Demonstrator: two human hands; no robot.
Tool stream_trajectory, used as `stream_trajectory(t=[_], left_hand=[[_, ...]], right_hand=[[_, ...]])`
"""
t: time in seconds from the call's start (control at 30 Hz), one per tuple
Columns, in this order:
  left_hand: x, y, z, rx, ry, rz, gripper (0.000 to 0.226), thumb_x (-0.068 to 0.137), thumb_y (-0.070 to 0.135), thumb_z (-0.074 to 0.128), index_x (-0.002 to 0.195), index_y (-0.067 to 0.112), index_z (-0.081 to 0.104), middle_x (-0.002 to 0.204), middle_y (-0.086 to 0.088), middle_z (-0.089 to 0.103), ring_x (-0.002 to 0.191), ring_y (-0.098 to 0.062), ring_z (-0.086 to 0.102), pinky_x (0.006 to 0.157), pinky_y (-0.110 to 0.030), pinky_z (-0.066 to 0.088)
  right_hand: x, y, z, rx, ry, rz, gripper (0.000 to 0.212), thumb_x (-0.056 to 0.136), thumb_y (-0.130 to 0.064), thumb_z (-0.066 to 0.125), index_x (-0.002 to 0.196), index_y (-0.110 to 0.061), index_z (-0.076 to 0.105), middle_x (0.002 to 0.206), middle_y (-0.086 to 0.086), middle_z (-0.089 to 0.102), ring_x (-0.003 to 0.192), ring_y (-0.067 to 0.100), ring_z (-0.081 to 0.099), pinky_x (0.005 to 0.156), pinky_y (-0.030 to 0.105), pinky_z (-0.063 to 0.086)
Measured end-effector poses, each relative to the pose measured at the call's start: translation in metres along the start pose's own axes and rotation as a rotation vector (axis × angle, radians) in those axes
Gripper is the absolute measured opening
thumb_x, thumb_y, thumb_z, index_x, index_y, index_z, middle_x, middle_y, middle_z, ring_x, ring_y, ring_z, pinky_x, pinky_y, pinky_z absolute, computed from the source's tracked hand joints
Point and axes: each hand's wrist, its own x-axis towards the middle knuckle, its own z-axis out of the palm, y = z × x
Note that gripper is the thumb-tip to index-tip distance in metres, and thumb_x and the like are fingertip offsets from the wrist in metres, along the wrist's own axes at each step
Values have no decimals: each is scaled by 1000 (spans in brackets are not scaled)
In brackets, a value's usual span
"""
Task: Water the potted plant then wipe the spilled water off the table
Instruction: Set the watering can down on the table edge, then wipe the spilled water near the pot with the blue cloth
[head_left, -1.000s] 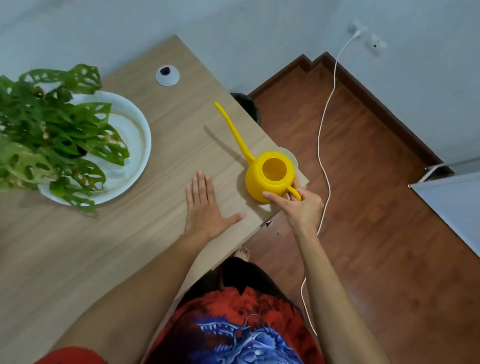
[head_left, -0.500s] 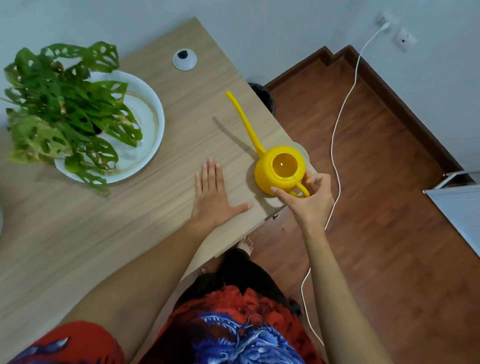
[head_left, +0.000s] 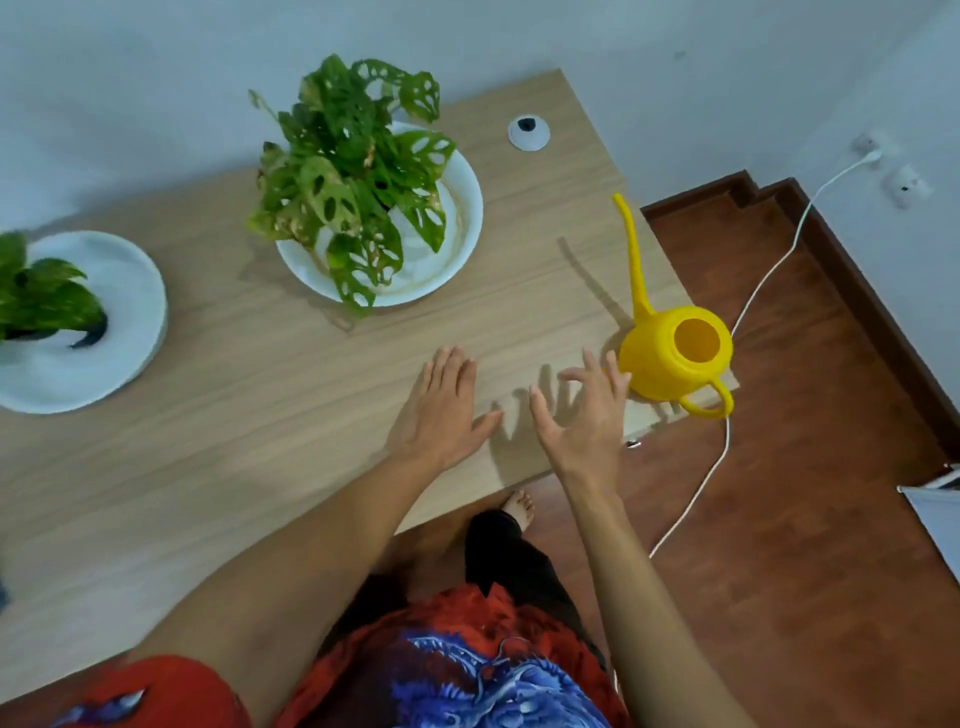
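The bright yellow plastic watering can (head_left: 670, 358) with a long thin spout stands upright at the right corner of the light wooden worktop (head_left: 208, 467), its handle jutting past the edge. Just left of the can, the right hand (head_left: 582, 415) hovers with fingers spread, holding nothing, not touching it. Further left of the can, the left hand (head_left: 441, 410) lies flat on the worktop, fingers together, thumb out. Well left and beyond the can sits the holey-leaved green potted plant (head_left: 353, 187) in a round white dish (head_left: 457, 228).
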Motion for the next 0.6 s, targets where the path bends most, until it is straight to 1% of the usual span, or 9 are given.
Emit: stream_trajectory(t=[0.07,0.1,0.2,0.23,0.3,0.37,0.47,0.53,0.6], left_hand=[[-29,-34,0,3,8,-30,82,101,53,43,160,4,15,170,-16,5,157,-30,-4,127,-42,-3],[-41,-51,1,12,14,-44,82,100,56,40,160,5,14,170,-15,5,157,-30,-4,127,-43,-2],[-88,-110,2,-22,42,-105,95,87,65,17,159,4,19,169,-15,11,157,-31,0,127,-44,0],[-100,-127,3,-36,51,-117,98,83,66,14,159,4,22,169,-16,13,157,-32,2,127,-45,1],[-129,-166,6,-69,83,-148,97,83,65,18,157,3,29,167,-17,19,156,-34,7,127,-46,4],[-158,-206,11,-104,128,-181,92,85,62,26,153,1,37,164,-19,28,154,-36,16,126,-47,8],[-199,-261,16,-152,187,-232,85,87,58,38,145,-2,47,157,-23,39,149,-42,29,124,-47,10],[-227,-295,18,-159,221,-279,84,88,57,39,145,-3,48,156,-25,40,148,-43,29,124,-47,10],[-253,-324,17,-159,257,-323,84,88,57,39,145,-4,46,154,-24,41,149,-42,28,125,-51,14]], right_hand=[[-21,-16,30,-12,-121,16,31,85,-31,74,104,-9,65,140,15,58,143,35,36,115,61,30],[-30,-25,43,-9,-151,16,29,86,-28,74,105,-9,65,140,15,58,142,35,36,112,60,34],[-66,-60,86,37,-200,-26,23,88,-21,71,107,-8,67,137,15,60,137,35,43,111,52,40],[-75,-71,99,50,-207,-39,23,89,-20,70,108,-9,67,136,15,61,136,34,45,110,49,41],[-98,-97,125,67,-236,-62,24,89,-22,67,109,-9,67,135,14,62,134,32,47,109,46,43],[-119,-127,154,64,-264,-113,29,90,-27,62,111,-8,67,132,15,63,130,33,50,108,44,44],[-153,-166,198,63,-349,-167,37,90,-32,57,115,-7,67,129,16,65,125,34,54,107,45,46],[-177,-190,224,53,-417,-199,36,90,-28,60,118,-6,67,129,16,65,126,34,54,108,46,45],[-198,-212,245,27,-509,-208,38,90,-25,64,124,-7,65,134,14,63,132,32,50,111,46,42]])
